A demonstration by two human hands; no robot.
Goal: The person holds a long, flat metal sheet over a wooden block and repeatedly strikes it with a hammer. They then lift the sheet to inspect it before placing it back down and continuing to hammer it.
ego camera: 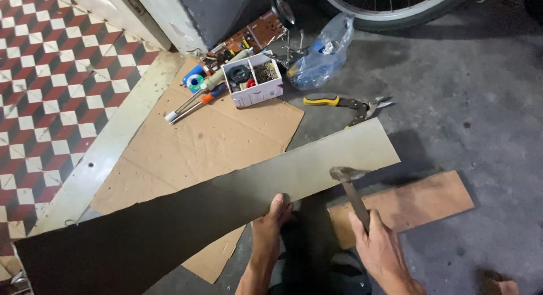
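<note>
Grey concrete floor, patterned red, black and white tiles [39, 74] at the left, a bicycle wheel [390, 9] at the top edge. A flattened cardboard sheet [215, 142] is lying on the floor with a small white box [254, 80] of parts, two screwdrivers [195, 103], a blue tape roll [195, 81] and a brown circuit board [249, 38] on or beside it; a clear plastic bag [325, 52] and yellow-handled tin snips [348, 104] are lying just past its edge. A long metal sheet [226, 199] is being held slanted across the scene, its right end over a wooden board [413, 207] lying on the concrete. The left hand [271, 227] is being kept at the sheet's lower edge, fingers closed against it, apparently pinching it. A hammer [350, 185] is being gripped by the right hand [379, 250], fingers wrapped tight round the handle, head poised at the sheet's edge above the board. The sheet is judged thin, fairly stiff but springy along its length, edges probably sharp, surface smooth and slippery; best taken near mid-length on the long edge, close to the struck spot, fingers kept clear of the cut edge.
</note>
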